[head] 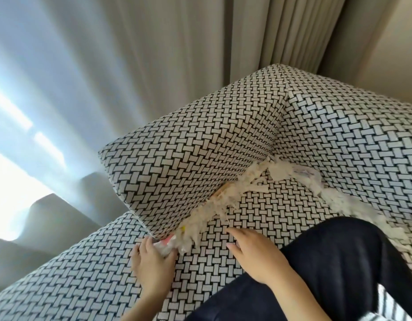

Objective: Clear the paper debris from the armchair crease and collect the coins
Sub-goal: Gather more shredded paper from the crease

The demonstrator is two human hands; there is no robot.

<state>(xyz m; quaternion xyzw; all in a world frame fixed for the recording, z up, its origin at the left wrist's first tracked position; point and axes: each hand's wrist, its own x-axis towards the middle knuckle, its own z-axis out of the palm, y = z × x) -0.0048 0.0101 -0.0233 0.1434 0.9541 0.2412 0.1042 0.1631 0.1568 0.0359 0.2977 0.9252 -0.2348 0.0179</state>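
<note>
Plenty of paper debris (214,205) lines the crease (143,225); my left hand (151,258) grips its near end, right hand (253,253) rests flat, so I'd pull next.

Shredded paper (226,200) sunk into the armchair (200,140) crease (lower edges hidden), right stretch blurred and partly behind a dark trouser leg (339,262), some scraps covered by the left hand (151,262), forearms cut off at the bottom.
</note>
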